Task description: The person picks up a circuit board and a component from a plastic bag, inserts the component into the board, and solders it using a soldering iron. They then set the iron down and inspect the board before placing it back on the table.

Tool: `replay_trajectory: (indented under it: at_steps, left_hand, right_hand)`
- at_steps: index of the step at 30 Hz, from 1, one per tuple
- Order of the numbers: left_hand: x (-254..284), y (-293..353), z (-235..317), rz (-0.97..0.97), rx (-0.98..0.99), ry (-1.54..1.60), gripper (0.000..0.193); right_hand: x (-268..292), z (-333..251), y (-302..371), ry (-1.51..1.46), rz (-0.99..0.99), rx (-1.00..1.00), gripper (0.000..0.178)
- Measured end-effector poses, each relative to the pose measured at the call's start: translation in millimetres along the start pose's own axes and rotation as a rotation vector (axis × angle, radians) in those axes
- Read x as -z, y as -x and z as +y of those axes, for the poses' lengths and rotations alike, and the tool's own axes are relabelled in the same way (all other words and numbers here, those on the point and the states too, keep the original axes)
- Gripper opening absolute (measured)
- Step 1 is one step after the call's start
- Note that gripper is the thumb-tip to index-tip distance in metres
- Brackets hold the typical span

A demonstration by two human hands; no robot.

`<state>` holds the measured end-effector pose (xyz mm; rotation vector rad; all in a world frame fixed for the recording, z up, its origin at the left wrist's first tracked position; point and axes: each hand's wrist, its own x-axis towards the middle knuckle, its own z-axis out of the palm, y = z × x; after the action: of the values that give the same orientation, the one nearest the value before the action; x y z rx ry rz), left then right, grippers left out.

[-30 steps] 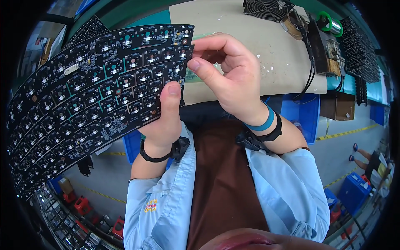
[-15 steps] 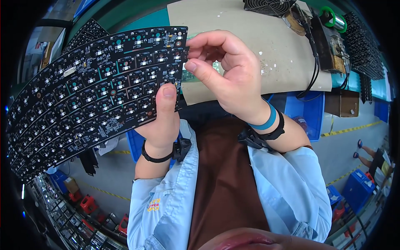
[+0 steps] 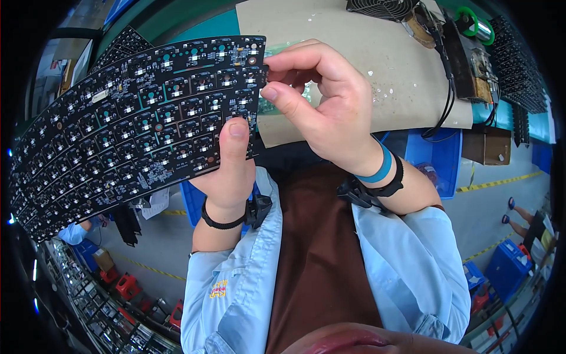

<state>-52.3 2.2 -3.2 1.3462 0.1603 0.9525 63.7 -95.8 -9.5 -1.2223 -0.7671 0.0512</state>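
A large black keyboard circuit board [image 3: 135,127], set with rows of small white and metallic parts, is held up and tilted at the left. My left hand [image 3: 230,153] grips its lower right corner, thumb flat on the face and fingers hidden behind. My right hand [image 3: 324,97] is at the board's right edge, fingers curled. Its index fingertip and thumb tip are by the edge, beside a small dark piece there; what they hold, if anything, cannot be made out.
Brown paper [image 3: 413,88] covers the bench, with small shiny specks on it. At the back right stand a fan [image 3: 383,7], a solder wire spool [image 3: 474,26] with green rims, a soldering stand [image 3: 466,65] with black cables, and stacked black boards [image 3: 516,65]. A blue bin [image 3: 435,159] sits below the bench edge.
Both hands and the board have barely moved. The board's far left end has shifted slightly, and a blue sleeve of another person now shows beneath it at the lower left.
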Motion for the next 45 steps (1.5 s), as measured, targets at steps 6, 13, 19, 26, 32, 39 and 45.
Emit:
replay_trajectory:
  at_steps: [6, 13, 19, 26, 32, 39, 45]
  left_hand:
    - [0.7, 2.8, -3.7, 0.01, -0.012, -0.025, 0.068]
    - [-1.2, 3.8, -1.3, 0.019, 0.007, -0.003, 0.067]
    - [-1.8, 6.0, 1.2, 0.022, 0.053, 0.021, 0.064]
    - [1.9, 6.0, -0.2, -0.023, 0.026, 0.024, 0.059]
    - [-0.3, 9.5, 0.2, 0.017, 0.033, 0.027, 0.059]
    - [0.0, 10.0, 1.0, 0.027, 0.053, 0.04, 0.06]
    - [-0.9, 8.6, -0.5, 0.023, 0.01, -0.002, 0.058]
  right_hand:
    - [0.1, 1.9, 0.3, 0.011, 0.003, 0.035, 0.021]
    - [2.9, 0.9, 2.1, 0.005, -0.04, 0.028, 0.023]
    - [6.2, -1.1, 4.4, 0.031, -0.115, 0.017, 0.026]
    - [7.4, -2.4, 5.7, 0.056, -0.12, 0.047, 0.026]
    - [7.5, -1.4, 7.4, 0.032, -0.121, 0.046, 0.025]
    - [7.5, -0.8, 7.6, 0.034, -0.126, 0.031, 0.025]
    - [6.8, 1.4, 7.0, 0.043, -0.122, 0.038, 0.025]
